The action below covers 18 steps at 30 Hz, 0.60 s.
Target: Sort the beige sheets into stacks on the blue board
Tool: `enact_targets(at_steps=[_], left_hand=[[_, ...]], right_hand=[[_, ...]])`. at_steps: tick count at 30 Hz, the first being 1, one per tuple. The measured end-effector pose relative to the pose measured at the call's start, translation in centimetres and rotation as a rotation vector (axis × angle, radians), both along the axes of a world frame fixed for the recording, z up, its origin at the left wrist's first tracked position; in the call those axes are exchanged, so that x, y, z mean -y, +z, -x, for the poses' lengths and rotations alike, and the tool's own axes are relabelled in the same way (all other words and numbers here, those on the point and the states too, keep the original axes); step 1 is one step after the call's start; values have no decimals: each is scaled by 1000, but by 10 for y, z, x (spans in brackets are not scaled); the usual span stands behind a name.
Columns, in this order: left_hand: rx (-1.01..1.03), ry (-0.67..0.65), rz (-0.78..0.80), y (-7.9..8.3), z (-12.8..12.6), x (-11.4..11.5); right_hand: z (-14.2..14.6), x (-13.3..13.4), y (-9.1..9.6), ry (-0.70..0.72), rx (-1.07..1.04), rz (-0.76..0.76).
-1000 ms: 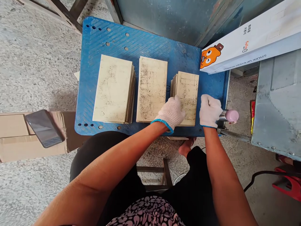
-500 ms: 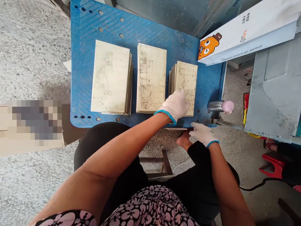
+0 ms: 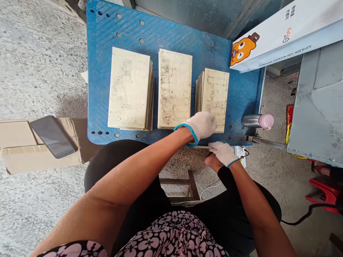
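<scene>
Three stacks of beige tiles lie on a blue table (image 3: 171,35): a left stack (image 3: 128,89), a middle stack (image 3: 174,89) and a shorter right stack (image 3: 215,92). My left hand (image 3: 200,125), in a white glove, rests with curled fingers over the near end of the right stack. Also gloved, my right hand (image 3: 221,151) is just below the table's front edge. Its fingers are closed on a thin tile (image 3: 200,146) that pokes out under that edge.
A steel flask with a pink cap (image 3: 257,120) lies at the table's right front corner. A white printed box (image 3: 281,32) and a grey metal machine (image 3: 318,100) stand at the right. A phone (image 3: 52,136) lies on cardboard (image 3: 16,146) at the left. A power strip (image 3: 241,151) lies on the floor.
My right hand has let go of the flask and dropped below the table's front edge to the thin tile. My left hand has stayed on the right stack.
</scene>
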<state>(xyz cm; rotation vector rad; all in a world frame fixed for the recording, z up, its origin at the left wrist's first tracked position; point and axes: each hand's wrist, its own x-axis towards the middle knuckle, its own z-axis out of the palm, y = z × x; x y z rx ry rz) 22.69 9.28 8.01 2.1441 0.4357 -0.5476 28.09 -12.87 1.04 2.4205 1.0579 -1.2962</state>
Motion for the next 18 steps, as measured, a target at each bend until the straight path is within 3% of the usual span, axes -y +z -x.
enact_targets(at_steps=[4, 9, 14, 18], left_hand=[[-67, -227, 87, -2, 9, 1], [-91, -307, 166, -3, 19, -3], [-59, -252, 404, -9, 24, -2], [-8, -144, 527, -17, 23, 9]], right_hand=[[-12, 0, 22, -36, 0, -16], [-36, 25, 69, -320, -81, -193], [-46, 38, 117, -578, -101, -514], [-55, 24, 131, -730, -56, -649]])
